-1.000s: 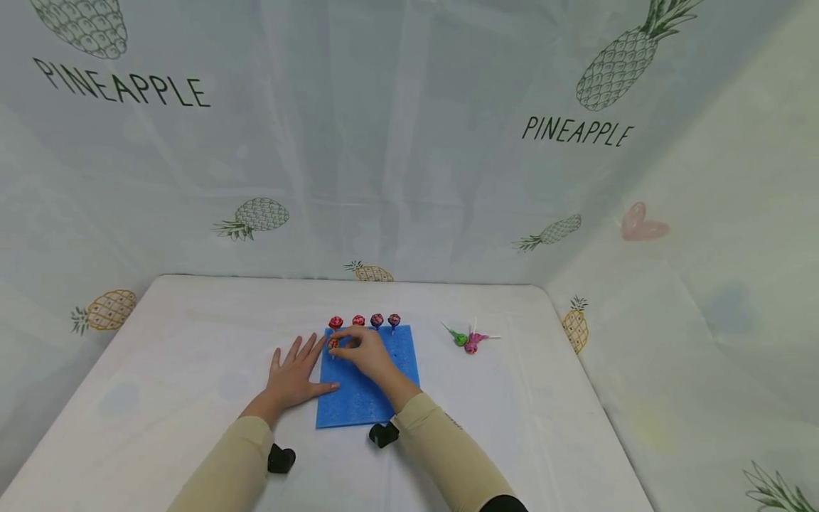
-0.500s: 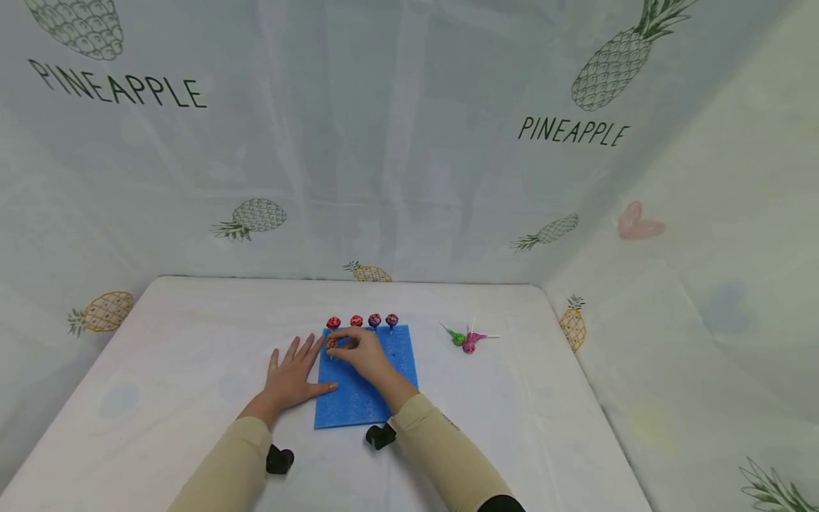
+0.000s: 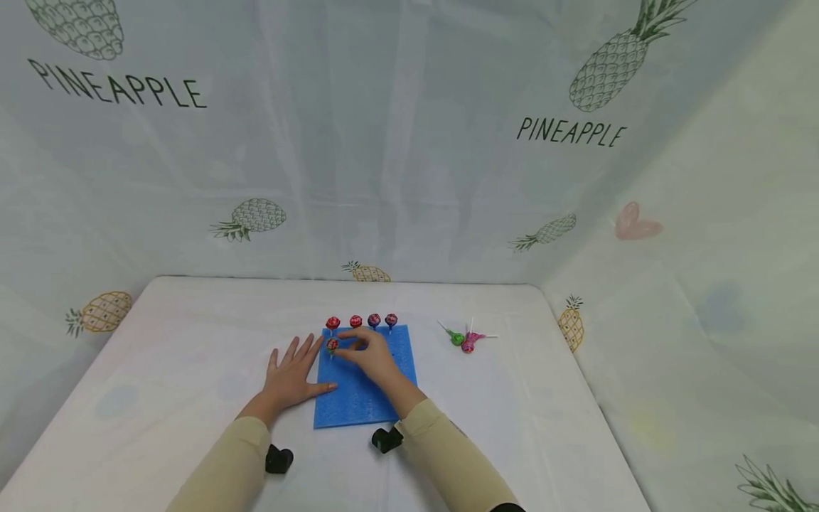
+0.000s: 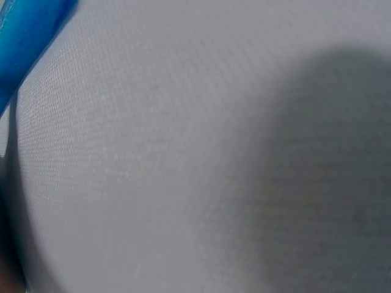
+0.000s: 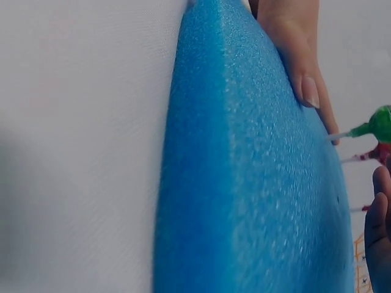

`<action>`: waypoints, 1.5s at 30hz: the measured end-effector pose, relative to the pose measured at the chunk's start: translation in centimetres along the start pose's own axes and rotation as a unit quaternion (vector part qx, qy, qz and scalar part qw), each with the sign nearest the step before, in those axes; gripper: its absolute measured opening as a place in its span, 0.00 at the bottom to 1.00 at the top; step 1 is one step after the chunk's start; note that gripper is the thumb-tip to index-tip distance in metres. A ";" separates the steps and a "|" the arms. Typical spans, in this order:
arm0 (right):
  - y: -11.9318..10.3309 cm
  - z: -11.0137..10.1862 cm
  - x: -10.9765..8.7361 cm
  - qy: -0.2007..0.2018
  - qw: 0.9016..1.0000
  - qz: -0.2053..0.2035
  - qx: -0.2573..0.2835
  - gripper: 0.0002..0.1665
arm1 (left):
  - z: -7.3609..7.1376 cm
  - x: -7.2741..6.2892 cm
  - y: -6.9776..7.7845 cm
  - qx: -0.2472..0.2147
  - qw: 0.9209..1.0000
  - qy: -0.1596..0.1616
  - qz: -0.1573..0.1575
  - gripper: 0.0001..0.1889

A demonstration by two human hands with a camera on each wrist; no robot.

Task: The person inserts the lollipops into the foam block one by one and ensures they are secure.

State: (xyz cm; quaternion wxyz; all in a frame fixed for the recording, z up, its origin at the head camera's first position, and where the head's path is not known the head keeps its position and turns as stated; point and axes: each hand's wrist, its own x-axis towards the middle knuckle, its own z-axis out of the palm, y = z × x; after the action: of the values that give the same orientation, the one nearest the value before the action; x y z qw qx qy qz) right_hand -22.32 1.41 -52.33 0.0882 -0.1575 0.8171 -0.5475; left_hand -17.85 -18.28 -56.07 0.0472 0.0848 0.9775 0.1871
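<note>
A blue foam board lies before me. My left hand is spread flat, its thumb resting on the board's left side and its other fingers on the table beside it. One lollipop with a red and green wrapper stands stick-down in the board near the left edge; the right wrist view shows its green side. Just right of it is my right hand, thumb and forefinger parted, holding nothing. Behind, along the far edge, stand two red lollipops and two dark purple ones.
To the right of the board, a green lollipop and pink ones lie bunched on the white table. A pineapple-print curtain hangs behind the table. Dark wrist cameras sit below both forearms.
The right thumb and forefinger have let go of the lollipop and drawn slightly right, leaving it standing in the board. The left hand has stayed put.
</note>
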 end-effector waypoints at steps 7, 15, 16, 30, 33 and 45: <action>0.6 -1.5 -1.3 0.029 0.999 0.024 0.039 0.16 | 0.0 0.0 0.0 -0.011 1.000 -0.002 -0.001 0.59; 2.1 -3.8 -2.5 0.056 0.997 0.025 0.056 0.18 | 0.7 0.3 -0.4 -0.012 1.000 -0.006 0.003 0.60; 2.3 -4.0 -2.6 0.058 0.997 0.023 0.055 0.18 | 0.7 0.3 -0.5 -0.011 1.000 -0.006 0.003 0.60; 4.0 -7.9 -3.9 0.071 0.996 0.044 0.044 0.18 | -0.1 -0.1 0.3 -0.019 1.000 -0.004 0.003 0.57; 4.1 -8.8 -4.0 0.071 0.996 0.042 0.036 0.18 | -0.1 -0.1 0.3 -0.019 1.000 0.001 0.006 0.57; 6.0 -12.5 -4.5 0.099 0.993 0.063 -0.027 0.16 | 0.3 0.1 -0.2 -0.015 1.000 0.000 0.003 0.58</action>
State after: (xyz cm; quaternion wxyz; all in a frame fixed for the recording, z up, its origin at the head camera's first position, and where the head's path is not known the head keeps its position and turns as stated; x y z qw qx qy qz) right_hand -23.01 15.92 -53.15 0.0369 -0.0536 0.8446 -0.5314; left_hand -17.93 -18.34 -56.40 0.0480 0.0868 0.9744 0.2016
